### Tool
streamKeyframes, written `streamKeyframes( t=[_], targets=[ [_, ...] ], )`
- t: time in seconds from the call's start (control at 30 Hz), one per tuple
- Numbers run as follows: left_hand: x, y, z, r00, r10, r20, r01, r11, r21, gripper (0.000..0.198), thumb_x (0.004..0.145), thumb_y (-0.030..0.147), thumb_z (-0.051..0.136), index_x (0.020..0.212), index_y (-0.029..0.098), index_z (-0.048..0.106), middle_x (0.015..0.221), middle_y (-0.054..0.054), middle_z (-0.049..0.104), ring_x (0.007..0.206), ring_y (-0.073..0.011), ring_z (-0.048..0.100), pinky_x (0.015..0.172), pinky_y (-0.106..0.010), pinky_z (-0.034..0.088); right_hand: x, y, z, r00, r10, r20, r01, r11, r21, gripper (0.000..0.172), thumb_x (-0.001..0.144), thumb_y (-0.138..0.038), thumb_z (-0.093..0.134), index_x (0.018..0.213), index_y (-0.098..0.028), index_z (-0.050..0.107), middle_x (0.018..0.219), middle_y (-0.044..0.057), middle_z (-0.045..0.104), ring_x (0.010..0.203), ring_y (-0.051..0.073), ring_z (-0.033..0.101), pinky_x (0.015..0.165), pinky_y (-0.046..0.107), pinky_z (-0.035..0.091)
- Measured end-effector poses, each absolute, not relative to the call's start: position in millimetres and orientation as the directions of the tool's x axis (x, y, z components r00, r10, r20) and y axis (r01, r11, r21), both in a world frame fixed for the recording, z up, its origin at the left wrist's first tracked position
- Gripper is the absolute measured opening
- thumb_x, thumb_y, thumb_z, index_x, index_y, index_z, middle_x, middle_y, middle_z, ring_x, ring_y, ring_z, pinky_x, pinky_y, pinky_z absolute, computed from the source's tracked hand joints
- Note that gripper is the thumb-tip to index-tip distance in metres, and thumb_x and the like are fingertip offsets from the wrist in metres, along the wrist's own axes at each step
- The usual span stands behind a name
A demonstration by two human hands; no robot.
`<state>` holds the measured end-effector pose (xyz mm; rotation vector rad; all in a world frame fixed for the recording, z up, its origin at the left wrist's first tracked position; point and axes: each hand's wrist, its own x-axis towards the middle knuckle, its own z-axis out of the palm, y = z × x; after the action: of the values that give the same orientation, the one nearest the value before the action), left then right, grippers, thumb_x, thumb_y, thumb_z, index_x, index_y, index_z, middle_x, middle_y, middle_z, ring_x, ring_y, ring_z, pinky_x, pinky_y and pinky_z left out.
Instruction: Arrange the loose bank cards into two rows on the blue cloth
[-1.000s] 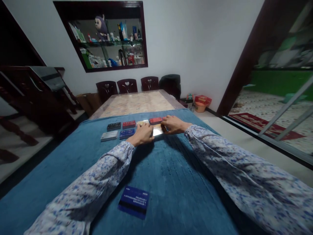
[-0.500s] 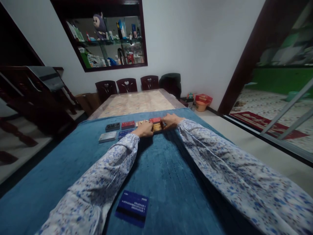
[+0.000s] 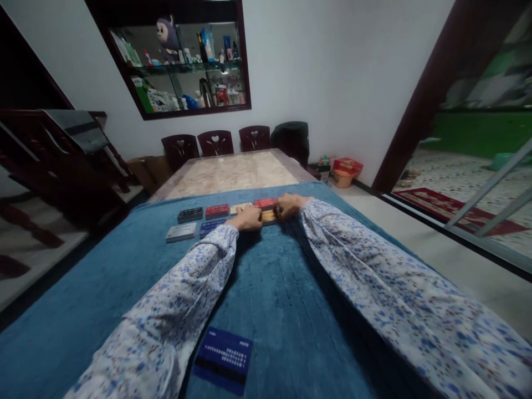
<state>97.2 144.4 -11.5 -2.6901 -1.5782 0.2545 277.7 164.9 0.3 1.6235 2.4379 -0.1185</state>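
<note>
At the far part of the blue cloth, my left hand and my right hand press from both sides on a stack of gold cards, fingers curled. Right behind it lies a stack of red cards. A cream stack is partly hidden by my left hand. Further left are another red stack, a black stack, a white stack and a blue stack. One blue card with a dark stripe lies alone near me.
The blue cloth covers the near part of a marble-topped table. Dark wooden chairs stand at its far end. An orange bucket is on the floor to the right, and a shelf niche is in the wall.
Both hands stay at the gold stack with hardly any movement. The view has shifted slightly; the stacks keep their places.
</note>
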Motion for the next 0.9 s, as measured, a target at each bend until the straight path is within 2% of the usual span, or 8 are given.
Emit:
streamKeyframes(
  t=[0.17,0.33,0.5,0.7,0.9],
  targets=[
    [95,149,-14,0.487,0.864,-0.127,0.865,-0.498,-0.070,0.030,0.083,0.021,0.054,0.110,0.017,0.068,0.126,-0.016,0.064,0.125,-0.0368,0.051,0.104,-0.060,0.042,275,171,-4,-0.384,0.896,-0.225,0.913,0.405,0.053,0.052,0.068,-0.027,0.073,0.120,-0.029,0.073,0.112,0.004,0.075,0.100,0.023,0.068,0.075,0.026,0.050],
    [95,152,-16,0.478,0.869,-0.131,0.871,-0.488,-0.060,0.034,0.082,0.022,0.056,0.114,0.017,0.066,0.128,-0.016,0.062,0.127,-0.0350,0.049,0.104,-0.056,0.044,273,176,-7,-0.363,0.899,-0.247,0.923,0.383,0.041,0.050,0.068,-0.024,0.073,0.117,-0.028,0.075,0.112,0.005,0.075,0.097,0.023,0.069,0.072,0.026,0.051],
    [97,147,-12,0.489,0.861,-0.139,0.862,-0.501,-0.072,0.035,0.081,0.017,0.054,0.113,0.015,0.066,0.131,-0.018,0.059,0.128,-0.0352,0.048,0.108,-0.060,0.040,271,179,-9,-0.358,0.898,-0.256,0.924,0.380,0.044,0.051,0.065,-0.025,0.076,0.116,-0.026,0.075,0.111,0.006,0.074,0.099,0.025,0.068,0.071,0.026,0.051],
    [100,144,-11,0.490,0.859,-0.147,0.861,-0.503,-0.072,0.035,0.077,0.012,0.054,0.110,0.013,0.066,0.127,-0.019,0.062,0.128,-0.0359,0.048,0.109,-0.062,0.038,270,178,-12,-0.339,0.910,-0.238,0.925,0.369,0.091,0.051,0.066,-0.026,0.074,0.117,-0.028,0.075,0.113,0.007,0.073,0.100,0.026,0.067,0.072,0.029,0.051],
    [98,145,-16,0.514,0.846,-0.138,0.846,-0.527,-0.077,0.040,0.075,0.012,0.055,0.113,0.015,0.063,0.132,-0.018,0.058,0.131,-0.0356,0.045,0.110,-0.062,0.036,269,168,-5,-0.362,0.905,-0.222,0.907,0.397,0.142,0.053,0.067,-0.027,0.072,0.120,-0.027,0.073,0.117,0.010,0.070,0.116,0.030,0.059,0.075,0.029,0.051]
  ],
)
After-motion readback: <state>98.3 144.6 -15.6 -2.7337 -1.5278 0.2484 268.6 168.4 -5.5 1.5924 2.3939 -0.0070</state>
